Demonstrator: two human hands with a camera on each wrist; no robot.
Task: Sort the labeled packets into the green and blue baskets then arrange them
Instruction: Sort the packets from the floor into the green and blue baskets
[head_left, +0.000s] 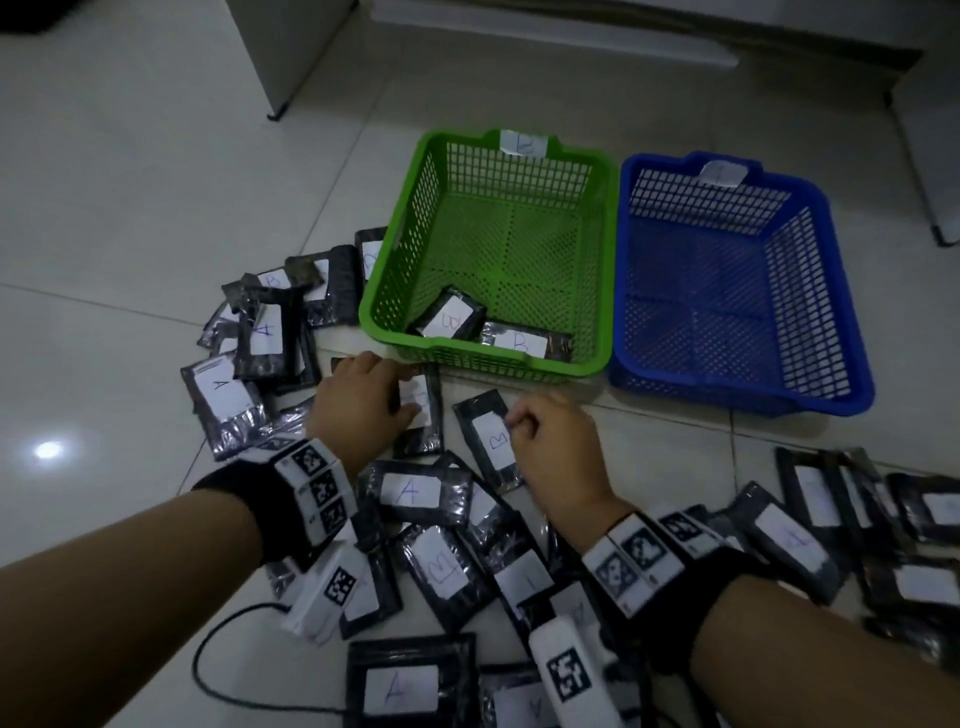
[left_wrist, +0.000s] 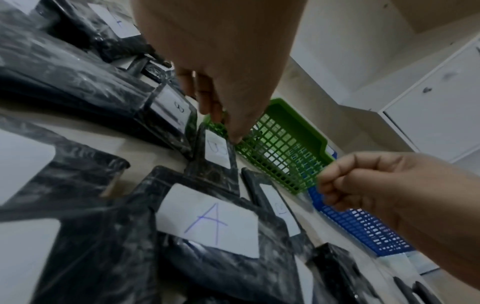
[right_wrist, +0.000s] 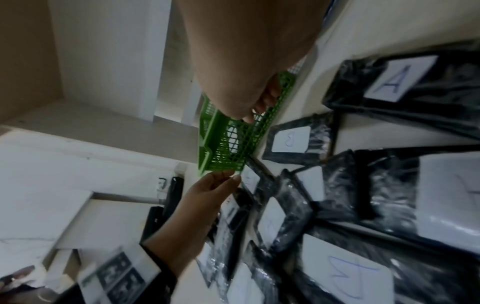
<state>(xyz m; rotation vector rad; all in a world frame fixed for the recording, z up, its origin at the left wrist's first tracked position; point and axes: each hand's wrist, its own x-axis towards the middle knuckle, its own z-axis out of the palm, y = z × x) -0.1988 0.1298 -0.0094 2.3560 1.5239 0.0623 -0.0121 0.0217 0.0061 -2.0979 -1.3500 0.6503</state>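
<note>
Black foil packets, labelled B: two on tiled floor just before green basket (head_left: 488, 364). Left hand (head_left: 358, 400) flat on one packet (head_left: 423, 415), fingers straight; right hand (head_left: 550, 441) loosely curled over other packet (head_left: 491, 441), pinch not confirmable. Likely light, flexible, slick film; best pinched at edge seam.

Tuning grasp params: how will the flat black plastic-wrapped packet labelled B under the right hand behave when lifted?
The flat black plastic-wrapped packet labelled B looks thin, so probably light and somewhat bendy. Its glossy, crinkled wrap probably makes it slippery. It lies flat on the tiled floor, so the right hand likely needs to pry up an edge; rolling seems unlikely.
</note>
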